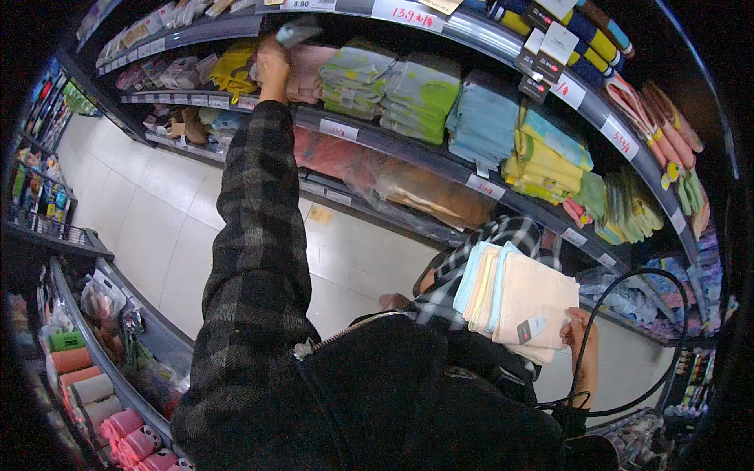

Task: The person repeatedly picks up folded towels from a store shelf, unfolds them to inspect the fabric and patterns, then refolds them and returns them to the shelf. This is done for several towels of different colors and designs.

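My right hand (580,329) grips the edge of a stack of folded towels (539,294) at the lower right. A peach one with a dark and white tag is on top, and pale blue and cream ones show beneath. My left hand (273,65) reaches up to the middle shelf, between yellow towels (234,69) and a pale pink towel pile (306,68). Its fingers are partly lost in shadow, so its hold cannot be made out. A blurred light object (299,30) shows just above it.
Grey-green towels (359,76), blue towels (482,115) and yellow towels (542,156) line the curved shelf. Tags (548,53) hang from the shelf above. A black cable (686,306) loops beside my right hand. Plaid cloth (459,271) shows low down. Another rack (135,306) stands left.
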Available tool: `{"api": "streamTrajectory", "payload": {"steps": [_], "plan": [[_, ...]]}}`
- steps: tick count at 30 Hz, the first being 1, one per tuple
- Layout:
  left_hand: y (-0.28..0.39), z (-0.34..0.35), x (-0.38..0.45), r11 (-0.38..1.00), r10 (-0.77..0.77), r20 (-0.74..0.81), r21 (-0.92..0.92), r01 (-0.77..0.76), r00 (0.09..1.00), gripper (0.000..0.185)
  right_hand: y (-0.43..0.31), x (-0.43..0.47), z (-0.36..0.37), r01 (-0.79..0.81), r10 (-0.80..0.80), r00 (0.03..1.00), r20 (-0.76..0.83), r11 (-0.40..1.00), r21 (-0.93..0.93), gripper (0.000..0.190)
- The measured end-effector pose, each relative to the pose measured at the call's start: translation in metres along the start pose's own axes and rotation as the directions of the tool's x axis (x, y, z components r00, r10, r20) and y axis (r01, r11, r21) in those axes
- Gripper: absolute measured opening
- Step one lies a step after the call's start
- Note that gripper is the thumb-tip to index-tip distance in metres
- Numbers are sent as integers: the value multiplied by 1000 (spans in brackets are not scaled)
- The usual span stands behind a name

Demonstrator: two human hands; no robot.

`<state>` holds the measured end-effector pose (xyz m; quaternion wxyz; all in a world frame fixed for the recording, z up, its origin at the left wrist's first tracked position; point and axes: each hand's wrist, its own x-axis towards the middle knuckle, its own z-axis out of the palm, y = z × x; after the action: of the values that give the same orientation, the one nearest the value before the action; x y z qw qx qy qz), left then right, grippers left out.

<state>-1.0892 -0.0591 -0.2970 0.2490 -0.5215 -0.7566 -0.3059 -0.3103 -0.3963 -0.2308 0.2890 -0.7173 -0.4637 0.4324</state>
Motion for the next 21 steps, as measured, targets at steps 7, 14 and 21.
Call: {"api": "streamTrajectory", "payload": {"steps": [7,14,21], "plan": [[-24,36,11,965,198,-43,-169,-202,979,35,37,15,-22,71,-83,982,-167,994,-79,35],[-51,78,5,909,384,-48,-156,-387,922,38,57,21,-20,0,-59,977,-207,962,-272,48],[-49,68,11,933,351,175,20,-360,920,53,35,18,14,336,-532,724,-439,828,-448,14]]}}
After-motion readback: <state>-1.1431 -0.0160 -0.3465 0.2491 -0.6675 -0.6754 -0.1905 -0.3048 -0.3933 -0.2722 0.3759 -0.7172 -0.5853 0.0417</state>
